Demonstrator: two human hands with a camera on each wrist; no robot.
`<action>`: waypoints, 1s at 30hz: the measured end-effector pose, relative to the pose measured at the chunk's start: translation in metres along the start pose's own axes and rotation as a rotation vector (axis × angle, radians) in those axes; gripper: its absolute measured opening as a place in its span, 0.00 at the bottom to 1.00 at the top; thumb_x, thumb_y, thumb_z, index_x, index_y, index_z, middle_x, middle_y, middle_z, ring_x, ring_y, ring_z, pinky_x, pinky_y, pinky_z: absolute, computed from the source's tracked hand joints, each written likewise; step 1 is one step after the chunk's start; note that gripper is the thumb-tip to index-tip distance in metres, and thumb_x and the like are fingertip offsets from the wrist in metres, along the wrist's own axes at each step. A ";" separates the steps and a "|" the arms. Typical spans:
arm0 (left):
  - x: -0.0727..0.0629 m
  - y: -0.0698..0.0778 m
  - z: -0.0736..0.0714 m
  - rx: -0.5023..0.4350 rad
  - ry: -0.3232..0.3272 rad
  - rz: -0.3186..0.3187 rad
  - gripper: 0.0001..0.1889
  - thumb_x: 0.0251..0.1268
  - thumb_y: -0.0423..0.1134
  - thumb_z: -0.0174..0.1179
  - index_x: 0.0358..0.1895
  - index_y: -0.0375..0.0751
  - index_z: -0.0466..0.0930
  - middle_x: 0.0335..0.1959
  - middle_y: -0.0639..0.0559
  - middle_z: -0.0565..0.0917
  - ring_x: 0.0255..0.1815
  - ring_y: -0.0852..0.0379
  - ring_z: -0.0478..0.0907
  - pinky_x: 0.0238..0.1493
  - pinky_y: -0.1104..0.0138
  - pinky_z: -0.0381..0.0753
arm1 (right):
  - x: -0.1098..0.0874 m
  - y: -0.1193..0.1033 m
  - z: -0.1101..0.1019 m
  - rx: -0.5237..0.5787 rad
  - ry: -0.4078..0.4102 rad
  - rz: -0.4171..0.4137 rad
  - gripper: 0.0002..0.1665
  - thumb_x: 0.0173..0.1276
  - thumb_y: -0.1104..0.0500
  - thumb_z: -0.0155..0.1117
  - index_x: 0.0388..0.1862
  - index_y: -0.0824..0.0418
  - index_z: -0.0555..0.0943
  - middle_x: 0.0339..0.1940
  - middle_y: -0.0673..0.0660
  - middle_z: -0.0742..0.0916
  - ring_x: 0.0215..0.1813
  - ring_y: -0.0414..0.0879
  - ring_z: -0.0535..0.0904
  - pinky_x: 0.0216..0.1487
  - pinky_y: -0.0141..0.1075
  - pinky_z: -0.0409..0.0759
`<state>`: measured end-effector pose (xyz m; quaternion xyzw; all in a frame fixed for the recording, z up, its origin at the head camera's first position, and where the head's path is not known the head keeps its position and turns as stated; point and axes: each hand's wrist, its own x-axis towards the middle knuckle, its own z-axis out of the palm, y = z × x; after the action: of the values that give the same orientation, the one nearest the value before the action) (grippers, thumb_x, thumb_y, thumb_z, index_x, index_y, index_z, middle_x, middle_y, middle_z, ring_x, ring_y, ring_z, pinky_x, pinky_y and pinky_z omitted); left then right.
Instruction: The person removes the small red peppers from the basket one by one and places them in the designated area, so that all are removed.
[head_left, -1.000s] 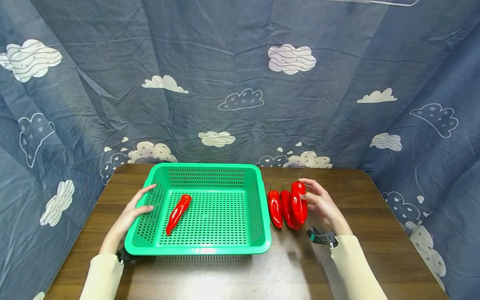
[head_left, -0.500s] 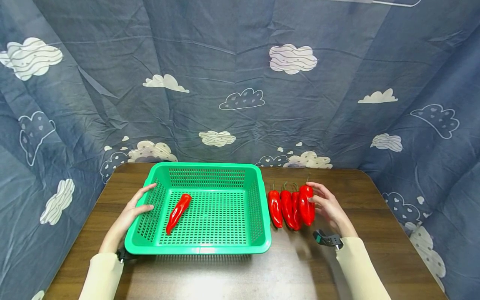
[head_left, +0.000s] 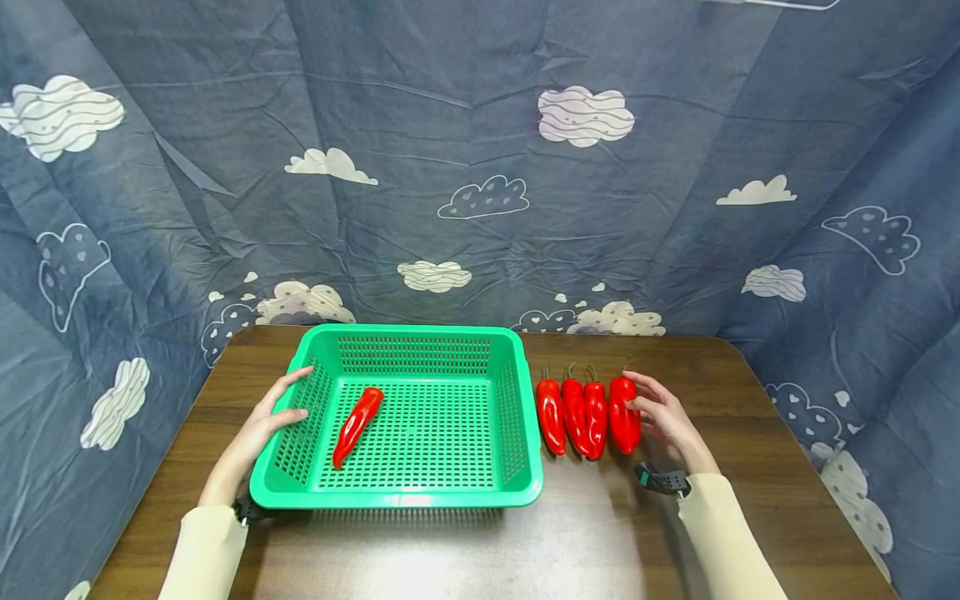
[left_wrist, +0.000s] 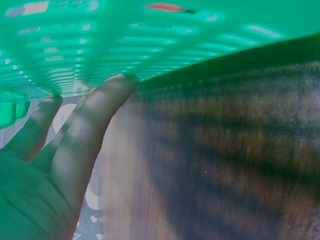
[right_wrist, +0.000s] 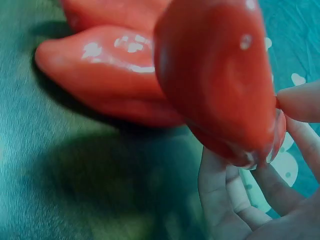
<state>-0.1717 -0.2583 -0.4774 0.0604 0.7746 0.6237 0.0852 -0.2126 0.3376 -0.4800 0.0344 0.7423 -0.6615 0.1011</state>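
My right hand (head_left: 667,421) pinches a glossy red pepper (head_left: 623,417) between thumb and fingers, at the right end of a row of peppers. In the right wrist view this pepper (right_wrist: 215,70) hangs close over the table, its shadow beside it. Several more red peppers (head_left: 595,421) lie side by side to its left, green stems pointing away. My left hand (head_left: 258,429) grips the left rim of the green basket (head_left: 397,502), thumb and a finger lapping over it. Other fingers (left_wrist: 75,145) lie along its outer wall in the left wrist view. One red pepper (head_left: 357,427) rests tilted inside.
The brown wooden table (head_left: 720,400) extends right of the peppers and in front of the basket. A blue cloth (head_left: 480,150) with white clouds hangs behind and around it.
My right hand has carried its pepper rightward and lowered it, away from the others. A pepper formerly hidden behind it now shows fully. The left hand and basket stay put.
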 end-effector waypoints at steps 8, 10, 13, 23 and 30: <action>0.000 0.000 0.000 -0.010 0.000 -0.011 0.34 0.69 0.35 0.51 0.76 0.49 0.50 0.76 0.43 0.42 0.68 0.39 0.51 0.53 0.53 0.66 | 0.003 0.008 -0.002 -0.067 0.028 0.003 0.30 0.71 0.66 0.50 0.72 0.61 0.62 0.64 0.70 0.68 0.36 0.41 0.79 0.39 0.37 0.79; 0.000 -0.001 0.000 -0.012 -0.002 -0.015 0.33 0.70 0.36 0.51 0.76 0.50 0.50 0.76 0.43 0.42 0.68 0.39 0.51 0.53 0.53 0.66 | 0.004 0.009 -0.001 -0.090 0.031 -0.005 0.30 0.71 0.66 0.50 0.71 0.62 0.63 0.64 0.71 0.68 0.36 0.41 0.78 0.39 0.37 0.79; 0.000 -0.001 0.001 -0.024 -0.004 -0.021 0.33 0.70 0.36 0.51 0.76 0.51 0.50 0.76 0.44 0.42 0.67 0.39 0.52 0.52 0.53 0.67 | 0.005 0.010 -0.001 -0.132 0.038 -0.002 0.30 0.70 0.66 0.50 0.71 0.64 0.62 0.64 0.73 0.67 0.37 0.41 0.78 0.39 0.37 0.79; -0.001 -0.001 0.001 -0.041 -0.010 -0.002 0.33 0.69 0.34 0.50 0.75 0.48 0.50 0.75 0.43 0.45 0.61 0.42 0.59 0.48 0.58 0.72 | 0.010 0.011 0.003 -0.209 0.035 0.029 0.33 0.69 0.68 0.49 0.73 0.67 0.58 0.65 0.74 0.65 0.41 0.44 0.77 0.40 0.38 0.80; 0.000 -0.001 0.000 -0.017 0.000 -0.009 0.34 0.69 0.35 0.51 0.76 0.49 0.50 0.75 0.44 0.43 0.67 0.41 0.52 0.55 0.52 0.65 | 0.012 0.012 0.002 -0.237 0.031 0.026 0.34 0.69 0.68 0.50 0.73 0.66 0.58 0.68 0.73 0.64 0.47 0.46 0.76 0.44 0.37 0.79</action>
<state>-0.1716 -0.2582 -0.4783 0.0561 0.7697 0.6298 0.0886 -0.2218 0.3358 -0.4944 0.0419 0.8163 -0.5670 0.1015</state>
